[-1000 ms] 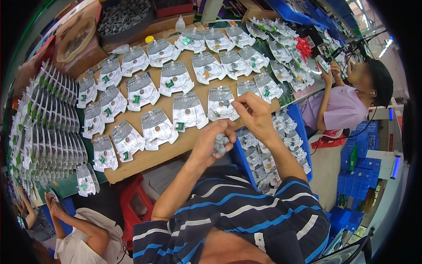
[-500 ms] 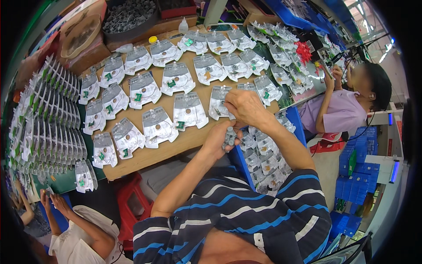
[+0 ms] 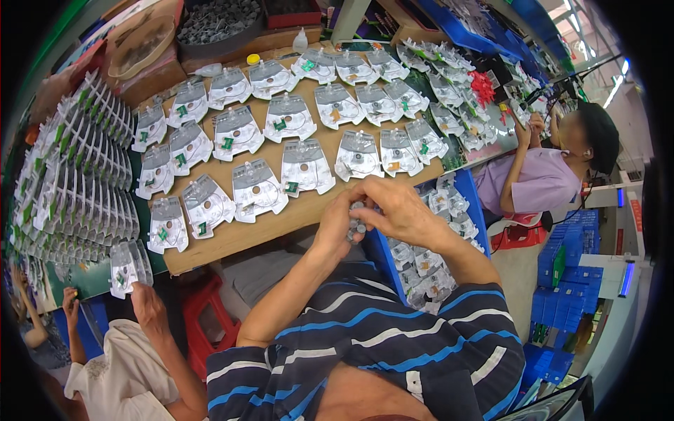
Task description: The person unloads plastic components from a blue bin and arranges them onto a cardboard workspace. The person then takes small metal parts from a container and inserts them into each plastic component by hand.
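Note:
My left hand (image 3: 333, 228) is closed around a handful of small grey plastic parts (image 3: 357, 226), held in front of the board's near edge. Over that handful my right hand (image 3: 394, 209) is bent, its thumb and fingers drawn together at the parts; its fingertips are partly hidden, so what they pinch cannot be made out. Just beyond both hands lies a white-and-grey plastic housing (image 3: 358, 156), one of several set out in rows on the brown board (image 3: 232, 242). Some housings carry small green circuit boards, such as the housing (image 3: 306, 168) to its left.
Tall stacks of housings (image 3: 84, 175) stand at the left. A round bin of grey parts (image 3: 216, 29) sits at the back. Beside my right arm is a blue crate (image 3: 480, 217) of housings. A co-worker's hand (image 3: 149, 309) is lower left; another person (image 3: 544, 168) works at the right.
My right hand has come back from the housing on the board to the parts in my left hand. The lower-left co-worker's hand has reached up to a small stack of housings.

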### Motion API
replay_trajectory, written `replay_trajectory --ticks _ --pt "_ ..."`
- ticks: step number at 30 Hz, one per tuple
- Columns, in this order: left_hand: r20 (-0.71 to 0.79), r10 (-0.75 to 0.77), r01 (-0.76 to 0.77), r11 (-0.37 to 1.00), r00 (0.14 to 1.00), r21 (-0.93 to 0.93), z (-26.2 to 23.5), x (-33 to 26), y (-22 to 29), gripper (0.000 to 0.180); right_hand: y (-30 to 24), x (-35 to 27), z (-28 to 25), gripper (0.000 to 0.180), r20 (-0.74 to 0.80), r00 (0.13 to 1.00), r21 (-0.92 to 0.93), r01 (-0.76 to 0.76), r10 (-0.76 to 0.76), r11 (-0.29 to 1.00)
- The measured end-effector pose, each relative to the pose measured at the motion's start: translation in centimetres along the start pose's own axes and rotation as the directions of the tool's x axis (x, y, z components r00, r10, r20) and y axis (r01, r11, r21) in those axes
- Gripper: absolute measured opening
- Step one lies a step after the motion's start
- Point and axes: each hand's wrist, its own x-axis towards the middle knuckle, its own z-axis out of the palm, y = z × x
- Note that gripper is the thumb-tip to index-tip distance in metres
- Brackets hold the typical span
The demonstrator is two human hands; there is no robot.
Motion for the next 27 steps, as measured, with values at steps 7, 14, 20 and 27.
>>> replay_trajectory --ticks 7,14,20,27 --pt "0.072 0.034 -0.023 0.989 0.997 -0.148 -2.7 -1.3 1.2 0.031 0.3 1.4 -0.3 0.020 -0.013 0.982 0.264 -0.179 0.189 0.948" --pt "0.279 0.073 0.032 0.935 0.957 -0.354 -4.4 -2.3 2.7 0.029 1.1 2.8 4.0 0.009 -0.299 0.945 0.338 -0.026 0.134 0.941" --pt "0.224 0.080 0.008 0.930 0.971 -0.366 -5.8 -2.6 3.0 0.022 0.8 3.3 4.0 0.012 -0.226 0.974 0.222 0.065 -0.013 0.973" --pt "-0.114 0.202 -0.189 0.976 0.973 0.112 -4.7 -3.4 2.2 0.020 -1.7 4.6 2.4 0.017 0.017 0.999 0.000 0.045 -0.045 0.999"
